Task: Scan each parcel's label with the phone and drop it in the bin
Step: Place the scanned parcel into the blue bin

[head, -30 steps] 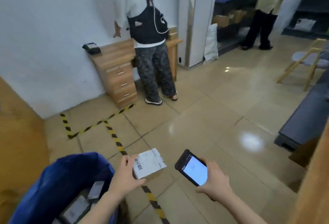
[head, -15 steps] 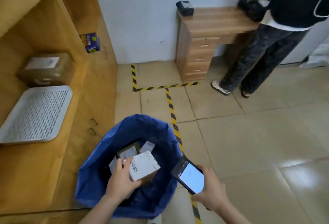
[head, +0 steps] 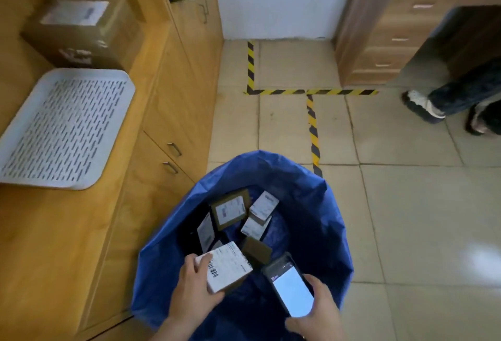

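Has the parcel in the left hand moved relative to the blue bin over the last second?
Yes. The parcel, gripped by the left hand, was over the floor beside the blue bin; now it is over the bin's opening.
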